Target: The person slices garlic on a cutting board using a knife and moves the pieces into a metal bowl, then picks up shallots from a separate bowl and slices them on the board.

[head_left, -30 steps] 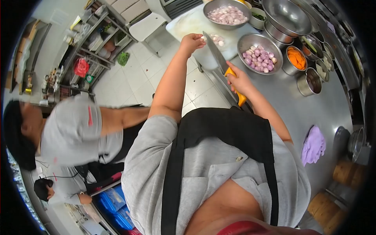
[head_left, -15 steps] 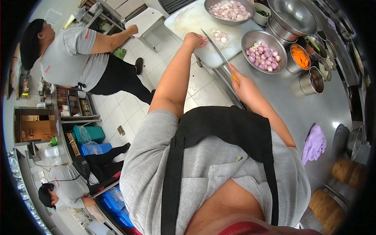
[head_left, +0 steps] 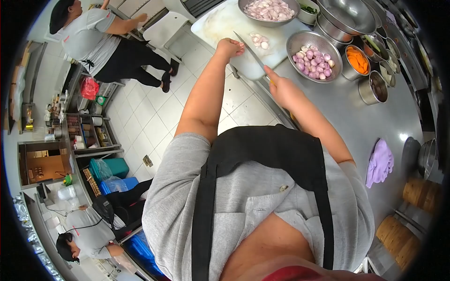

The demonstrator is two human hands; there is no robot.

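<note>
My right hand (head_left: 283, 90) is closed round the handle of a kitchen knife (head_left: 249, 49), whose long blade points up and left over the white cutting board (head_left: 213, 27). Close to the tip of the blade, at the board's near edge, my left hand (head_left: 229, 48) has its fingers bunched on a small pinkish shallot, mostly hidden by them. A few peeled, pale shallots (head_left: 259, 40) lie on the board, right of the blade. Beyond them a metal bowl (head_left: 269, 21) holds sliced shallots. To the right, a metal colander (head_left: 291, 43) holds whole purple shallots.
Right of the colander stand a metal container of orange carrot pieces (head_left: 357, 61) and a metal pot (head_left: 372, 88). A purple cloth (head_left: 380, 162) lies on the steel counter (head_left: 337, 110). Two co-workers (head_left: 96, 35) (head_left: 89, 229) are at the left, near a white stool (head_left: 166, 29).
The knife and my right hand have shifted slightly up and left. My left hand stays near the board's edge. The upper co-worker has moved away toward the upper left.
</note>
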